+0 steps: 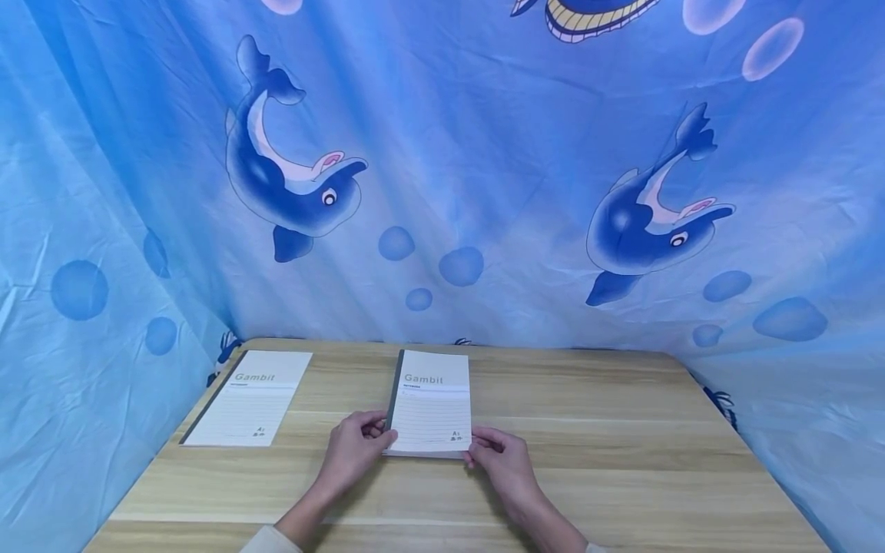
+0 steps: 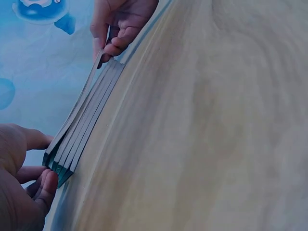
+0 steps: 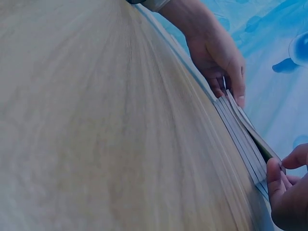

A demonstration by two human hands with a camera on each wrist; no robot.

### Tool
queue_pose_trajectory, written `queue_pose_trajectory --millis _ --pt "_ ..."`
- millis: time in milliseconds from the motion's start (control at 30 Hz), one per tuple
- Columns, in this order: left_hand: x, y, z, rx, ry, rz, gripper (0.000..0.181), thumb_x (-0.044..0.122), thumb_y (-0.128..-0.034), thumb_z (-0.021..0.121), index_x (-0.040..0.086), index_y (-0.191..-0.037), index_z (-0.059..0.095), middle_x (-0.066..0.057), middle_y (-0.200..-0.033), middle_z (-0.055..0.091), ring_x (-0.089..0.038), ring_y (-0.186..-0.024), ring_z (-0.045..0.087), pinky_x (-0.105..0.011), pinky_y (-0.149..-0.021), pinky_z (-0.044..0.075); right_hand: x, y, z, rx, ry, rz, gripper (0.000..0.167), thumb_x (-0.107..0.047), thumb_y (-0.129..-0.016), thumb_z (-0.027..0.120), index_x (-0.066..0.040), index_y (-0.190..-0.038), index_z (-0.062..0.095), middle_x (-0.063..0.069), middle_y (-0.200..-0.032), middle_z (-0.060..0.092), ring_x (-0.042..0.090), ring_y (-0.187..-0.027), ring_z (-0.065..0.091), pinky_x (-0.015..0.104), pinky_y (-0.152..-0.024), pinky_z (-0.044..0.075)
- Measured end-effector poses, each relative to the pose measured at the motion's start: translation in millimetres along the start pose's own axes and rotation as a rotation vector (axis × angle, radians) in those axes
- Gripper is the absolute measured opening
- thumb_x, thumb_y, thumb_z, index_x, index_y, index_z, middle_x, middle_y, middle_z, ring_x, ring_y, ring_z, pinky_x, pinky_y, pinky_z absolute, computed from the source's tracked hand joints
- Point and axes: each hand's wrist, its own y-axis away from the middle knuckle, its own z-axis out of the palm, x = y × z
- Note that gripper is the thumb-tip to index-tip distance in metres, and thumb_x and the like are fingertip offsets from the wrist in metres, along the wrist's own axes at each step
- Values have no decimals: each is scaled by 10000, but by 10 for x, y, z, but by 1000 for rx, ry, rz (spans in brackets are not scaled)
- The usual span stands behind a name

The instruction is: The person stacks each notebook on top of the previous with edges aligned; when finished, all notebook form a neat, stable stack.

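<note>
A stack of several notebooks [image 2: 85,126] lies on the wooden table, in front of the person. Its top notebook [image 1: 434,407] has a pale "Gambit" cover and a dark spine on the left. My left hand [image 1: 356,453] pinches that notebook near its front left corner, thumb on the cover. At the front right corner, my right hand [image 1: 508,465] pinches the same notebook between thumb and fingers. Both wrist views show its near edge raised, with a narrow gap above the notebooks [image 3: 240,139] below.
Another "Gambit" notebook [image 1: 249,399] lies flat near the left edge of the wooden table [image 1: 622,461]. Behind the table and at its sides hangs a blue curtain [image 1: 484,177] printed with dolphins and bubbles.
</note>
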Motion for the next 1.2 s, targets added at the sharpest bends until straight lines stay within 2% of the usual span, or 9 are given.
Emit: queue_pose_trajectory --millis 167,333,433,633,833,1200 --pt "-20 -4 0 -9 33 -13 429 122 -793 850 -47 -1170 732 -92 -960 741 -124 -834 673 -161 -713 564 10 -7 -9 1 26 -1 435 32 -884 670 148 -1297 604 161 -1024 702 169 -808 696 224 -730 616" --pt "-46 -13 -14 -23 66 -60 459 122 -801 853 -39 -1206 707 -96 -1004 756 -145 -868 706 -160 -726 559 9 -14 -13 15 132 5 460 -11 -867 710 91 -1308 628 154 -1061 715 171 -834 674 218 -716 603" --pt "-59 -16 -19 -29 81 -72 440 114 -804 851 -25 -1196 709 -96 -1006 752 -146 -872 701 -167 -730 556 24 -33 -13 25 183 1 475 -58 -883 723 61 -1333 626 144 -1119 708 169 -887 658 214 -725 598" --pt "-58 -29 -13 -34 74 -71 416 136 -813 849 4 -1185 719 -91 -1036 751 -154 -885 704 -191 -729 557 67 -142 -19 29 194 -51 464 -99 -934 705 55 -1360 610 169 -1209 681 202 -1031 660 207 -794 610" --pt "-55 -41 -11 -34 49 -65 416 146 -821 847 0 -1189 721 -88 -1038 753 -158 -883 699 -199 -724 551 104 -233 -12 55 227 -66 451 -62 -902 726 62 -1327 638 151 -1145 704 178 -979 638 171 -767 579" --pt "-64 -65 -7 -32 40 -70 431 138 -844 827 -24 -1226 711 -90 -1040 754 -166 -908 707 -183 -727 558 103 -253 20 70 244 -79 448 -39 -884 738 68 -1310 649 152 -1110 699 186 -957 623 146 -728 536"
